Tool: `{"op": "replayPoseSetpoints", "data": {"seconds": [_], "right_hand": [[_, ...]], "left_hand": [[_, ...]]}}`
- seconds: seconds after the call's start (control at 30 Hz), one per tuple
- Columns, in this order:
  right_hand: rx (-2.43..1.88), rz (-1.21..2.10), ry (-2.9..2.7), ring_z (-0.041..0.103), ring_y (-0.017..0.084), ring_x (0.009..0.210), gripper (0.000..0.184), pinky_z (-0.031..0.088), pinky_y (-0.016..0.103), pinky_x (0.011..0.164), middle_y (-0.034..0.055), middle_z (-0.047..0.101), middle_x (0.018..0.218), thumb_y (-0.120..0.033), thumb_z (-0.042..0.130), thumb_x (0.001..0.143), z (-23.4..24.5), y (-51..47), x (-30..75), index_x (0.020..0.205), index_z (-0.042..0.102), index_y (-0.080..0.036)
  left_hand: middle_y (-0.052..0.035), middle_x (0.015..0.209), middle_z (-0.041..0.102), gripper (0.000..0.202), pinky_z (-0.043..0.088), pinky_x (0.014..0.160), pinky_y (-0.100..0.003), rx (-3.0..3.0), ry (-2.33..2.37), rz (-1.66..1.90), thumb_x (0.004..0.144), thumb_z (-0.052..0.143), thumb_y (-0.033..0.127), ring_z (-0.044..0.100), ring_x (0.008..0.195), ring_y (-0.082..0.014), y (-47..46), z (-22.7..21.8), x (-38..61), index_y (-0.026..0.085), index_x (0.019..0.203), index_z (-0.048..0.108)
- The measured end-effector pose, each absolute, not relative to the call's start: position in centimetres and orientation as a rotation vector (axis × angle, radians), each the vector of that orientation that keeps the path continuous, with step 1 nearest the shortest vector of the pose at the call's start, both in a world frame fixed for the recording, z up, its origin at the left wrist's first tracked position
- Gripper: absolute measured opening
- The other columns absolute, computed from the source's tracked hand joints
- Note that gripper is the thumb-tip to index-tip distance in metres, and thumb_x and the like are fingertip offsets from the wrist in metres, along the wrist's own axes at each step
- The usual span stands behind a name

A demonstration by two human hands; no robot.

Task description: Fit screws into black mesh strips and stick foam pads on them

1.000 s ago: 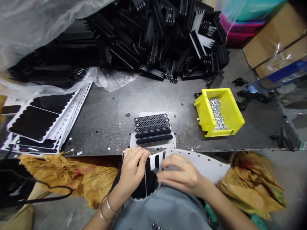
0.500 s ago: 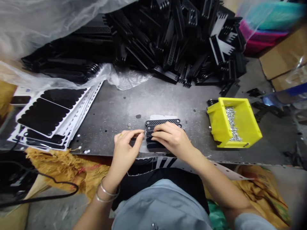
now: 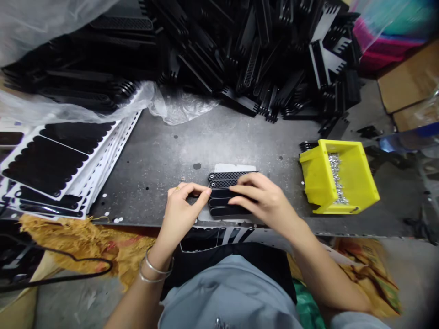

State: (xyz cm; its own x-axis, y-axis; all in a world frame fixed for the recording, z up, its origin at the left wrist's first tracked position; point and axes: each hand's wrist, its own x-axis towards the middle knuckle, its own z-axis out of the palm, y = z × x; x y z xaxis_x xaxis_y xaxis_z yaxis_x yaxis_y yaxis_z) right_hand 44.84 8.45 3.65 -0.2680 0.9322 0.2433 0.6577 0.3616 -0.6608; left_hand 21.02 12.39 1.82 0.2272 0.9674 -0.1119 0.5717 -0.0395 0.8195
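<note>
A black grille part (image 3: 224, 194) with several slotted bars lies on a white plate at the near edge of the grey table (image 3: 240, 141). My left hand (image 3: 183, 208) sits at its left end, thumb and fingers pinched together on the end of a dark strip. My right hand (image 3: 265, 198) lies across the right half of the part, fingers stretched flat and pressing on the bars. A white backing sheet with black strips (image 3: 212, 237) rests on my lap just under the table edge.
A yellow bin of small screws (image 3: 338, 183) stands to the right. A big heap of black finned parts (image 3: 240, 55) fills the back of the table. Sheets of black adhesive strips (image 3: 58, 164) are stacked at the left. Cardboard boxes (image 3: 408, 87) stand at the far right.
Both hands rose from the backing sheet on my lap to the grille part on the table. My right hand then slid right along the bars while the left stayed pinched at the left end.
</note>
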Motion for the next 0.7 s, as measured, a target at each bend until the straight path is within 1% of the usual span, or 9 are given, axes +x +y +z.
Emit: {"op": "replayPoseSetpoints", "data": {"seconds": [0.1,0.17,0.37,0.47,0.53,0.57,0.63,0.67,0.7], "right_hand": [[-1.483,0.743,-1.829,0.068,0.016,0.084,0.013,0.057,0.031,0.072,0.0053,0.073,0.098,-0.028,0.068,0.099,3.9,7.5,47.3,0.106,0.077,-0.022],[-1.470,0.745,-1.760,0.068,0.015,0.079,0.011,0.054,0.029,0.066,0.0046,0.074,0.095,-0.024,0.067,0.099,3.6,7.1,48.0,0.101,0.077,-0.022],[-1.410,0.725,-1.814,0.067,0.015,0.081,0.010,0.055,0.029,0.068,0.0041,0.071,0.093,-0.020,0.065,0.099,2.8,7.4,48.0,0.099,0.075,-0.021],[-1.450,0.514,-1.853,0.064,0.017,0.082,0.013,0.058,0.032,0.073,0.0056,0.065,0.096,-0.019,0.064,0.099,3.5,6.5,48.1,0.106,0.074,-0.022],[-1.492,0.376,-1.827,0.063,0.018,0.084,0.017,0.059,0.035,0.076,0.0060,0.061,0.096,-0.018,0.064,0.099,4.3,4.8,47.7,0.112,0.073,-0.023],[-1.493,0.382,-1.818,0.064,0.018,0.085,0.019,0.059,0.034,0.077,0.0057,0.061,0.096,-0.016,0.064,0.099,4.6,3.7,47.2,0.114,0.072,-0.024],[-1.438,0.503,-1.848,0.065,0.018,0.085,0.020,0.059,0.032,0.077,0.0054,0.064,0.095,-0.015,0.064,0.099,4.7,1.6,45.4,0.117,0.070,-0.023],[-1.386,0.557,-1.891,0.066,0.018,0.085,0.021,0.060,0.031,0.076,0.0059,0.065,0.095,-0.016,0.063,0.100,4.4,0.7,44.3,0.119,0.069,-0.021],[-1.335,0.561,-1.940,0.066,0.018,0.085,0.023,0.060,0.031,0.075,0.0071,0.067,0.095,-0.018,0.063,0.101,4.0,0.0,43.1,0.123,0.068,-0.019]], "left_hand": [[0.0015,0.083,0.078,0.020,0.042,0.099,-0.044,1.725,1.430,0.664,0.091,0.068,0.040,0.068,0.083,-0.0212,12.2,1.6,20.9,0.027,0.079,0.076],[0.0013,0.083,0.078,0.021,0.043,0.098,-0.044,1.734,1.439,0.671,0.091,0.068,0.042,0.067,0.082,-0.0211,12.2,1.5,20.9,0.027,0.079,0.076],[0.0005,0.082,0.077,0.022,0.044,0.094,-0.042,1.762,1.435,0.645,0.092,0.067,0.042,0.067,0.081,-0.0212,12.6,1.7,21.1,0.026,0.080,0.076],[-0.0001,0.088,0.078,0.022,0.044,0.089,-0.039,1.808,1.462,0.628,0.096,0.065,0.044,0.068,0.085,-0.0215,11.8,2.4,20.4,0.025,0.088,0.074],[0.0003,0.090,0.077,0.023,0.043,0.085,-0.038,1.881,1.474,0.566,0.095,0.067,0.048,0.068,0.085,-0.0216,10.3,2.9,19.5,0.026,0.096,0.072],[0.0009,0.088,0.076,0.022,0.042,0.084,-0.038,1.945,1.439,0.516,0.094,0.069,0.048,0.067,0.084,-0.0216,9.4,3.2,19.1,0.026,0.097,0.071],[0.0020,0.085,0.075,0.017,0.038,0.086,-0.039,2.089,1.298,0.415,0.097,0.066,0.043,0.065,0.083,-0.0212,7.5,3.5,18.7,0.027,0.094,0.070],[0.0022,0.084,0.075,0.017,0.037,0.088,-0.039,2.142,1.220,0.390,0.101,0.061,0.038,0.065,0.083,-0.0208,6.7,3.6,18.8,0.027,0.092,0.070],[0.0021,0.084,0.075,0.021,0.035,0.089,-0.040,2.167,1.167,0.392,0.104,0.055,0.033,0.064,0.083,-0.0202,6.1,3.6,19.0,0.027,0.090,0.069]]}}
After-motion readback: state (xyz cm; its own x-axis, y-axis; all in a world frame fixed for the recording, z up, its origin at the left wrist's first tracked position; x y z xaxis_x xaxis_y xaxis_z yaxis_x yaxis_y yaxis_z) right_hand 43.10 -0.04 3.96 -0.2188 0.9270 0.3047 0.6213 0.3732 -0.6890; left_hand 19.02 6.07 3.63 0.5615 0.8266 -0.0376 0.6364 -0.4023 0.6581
